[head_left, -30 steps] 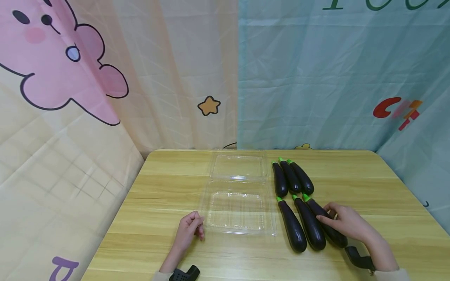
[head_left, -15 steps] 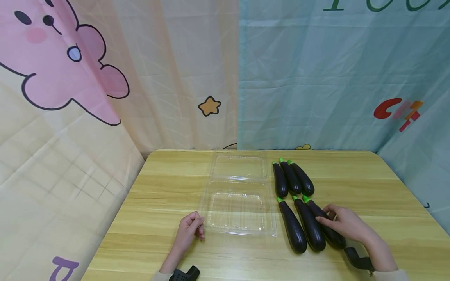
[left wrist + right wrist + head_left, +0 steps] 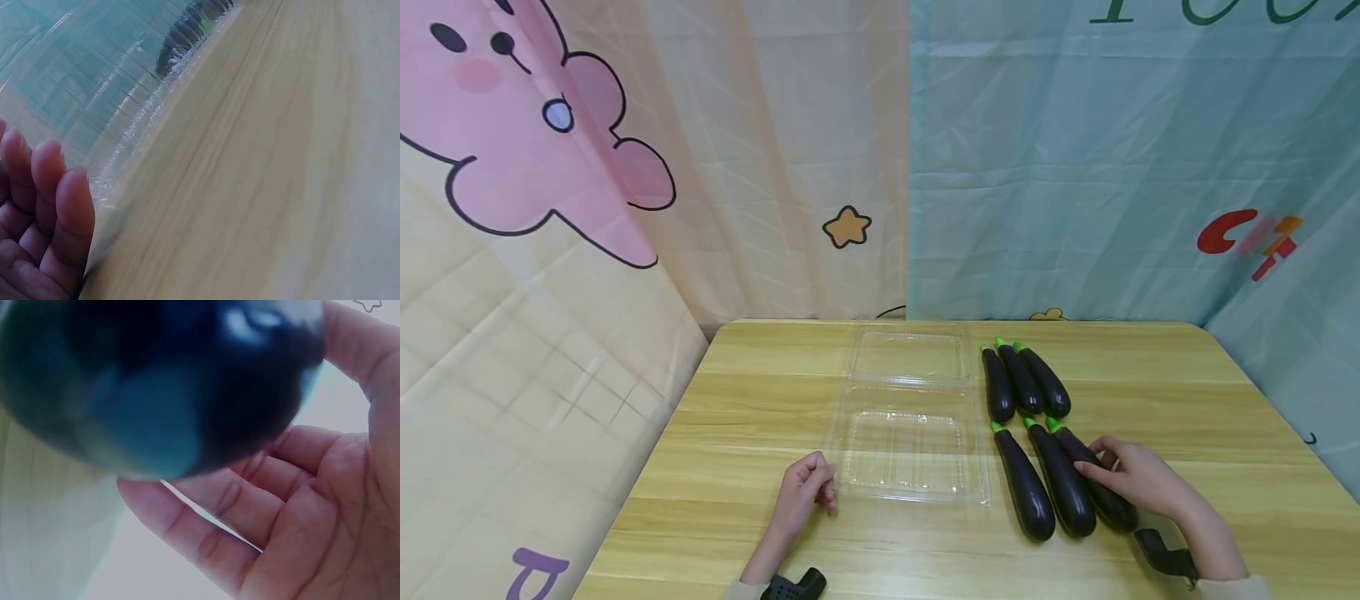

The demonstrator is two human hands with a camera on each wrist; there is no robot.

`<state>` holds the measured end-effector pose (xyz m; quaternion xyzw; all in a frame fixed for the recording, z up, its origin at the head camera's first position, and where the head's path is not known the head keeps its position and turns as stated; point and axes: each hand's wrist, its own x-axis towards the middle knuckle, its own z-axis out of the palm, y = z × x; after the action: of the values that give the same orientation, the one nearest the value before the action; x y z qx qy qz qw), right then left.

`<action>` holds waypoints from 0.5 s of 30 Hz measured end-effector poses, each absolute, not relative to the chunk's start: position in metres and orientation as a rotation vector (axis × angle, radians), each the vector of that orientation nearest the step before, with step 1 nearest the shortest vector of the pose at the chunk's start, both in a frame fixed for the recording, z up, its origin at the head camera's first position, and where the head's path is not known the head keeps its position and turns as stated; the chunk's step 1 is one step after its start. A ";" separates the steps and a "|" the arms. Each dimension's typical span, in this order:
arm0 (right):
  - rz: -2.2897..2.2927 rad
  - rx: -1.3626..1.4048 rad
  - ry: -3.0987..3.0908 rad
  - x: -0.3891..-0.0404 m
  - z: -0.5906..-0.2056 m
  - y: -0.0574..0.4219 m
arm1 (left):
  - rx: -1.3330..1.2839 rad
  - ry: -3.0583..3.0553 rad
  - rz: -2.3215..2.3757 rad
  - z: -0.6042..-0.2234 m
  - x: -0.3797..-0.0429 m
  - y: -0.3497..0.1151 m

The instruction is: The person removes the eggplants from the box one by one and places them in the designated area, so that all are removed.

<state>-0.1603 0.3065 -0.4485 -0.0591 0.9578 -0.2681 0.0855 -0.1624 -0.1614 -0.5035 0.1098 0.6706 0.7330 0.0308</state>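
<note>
A clear plastic clamshell container lies unfolded on the table, its lid toward the back. My left hand pinches the container's left rim between thumb and curled fingers; in the left wrist view the fingertips overlap its ridged wall. To the right, dark purple eggplants with green stem ends lie in two rows of three. My right hand holds the front row's rightmost eggplant, thumb on one side and fingers on the other. The right wrist view shows that eggplant's glossy rounded end close up.
Beside the held one lie a middle front eggplant and a left front eggplant. The back row's left eggplant is close to the container's right side. Printed curtains hang behind the wooden table.
</note>
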 end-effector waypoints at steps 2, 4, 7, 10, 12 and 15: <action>-0.796 -0.182 2.858 -0.160 -0.449 0.307 | 0.336 2.066 2.259 -0.503 -0.162 -0.161; -0.797 -0.181 2.855 -0.159 -0.448 0.307 | 0.335 2.066 2.260 -0.503 -0.162 -0.161; -0.800 -0.198 2.853 -0.158 -0.448 0.307 | 0.337 2.067 2.262 -0.503 -0.162 -0.161; -0.812 -0.187 2.849 -0.157 -0.447 0.306 | 0.339 2.071 2.264 -0.503 -0.162 -0.161; -0.810 -0.180 2.849 -0.157 -0.448 0.306 | 0.335 2.073 2.264 -0.503 -0.162 -0.161; -0.806 -0.175 2.847 -0.157 -0.448 0.306 | 0.325 2.073 2.265 -0.503 -0.162 -0.161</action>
<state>-0.1574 0.3060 -0.4477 -0.0587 0.9567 -0.2709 0.0886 -0.1621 -0.1607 -0.5025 0.1052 0.6712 0.7332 0.0271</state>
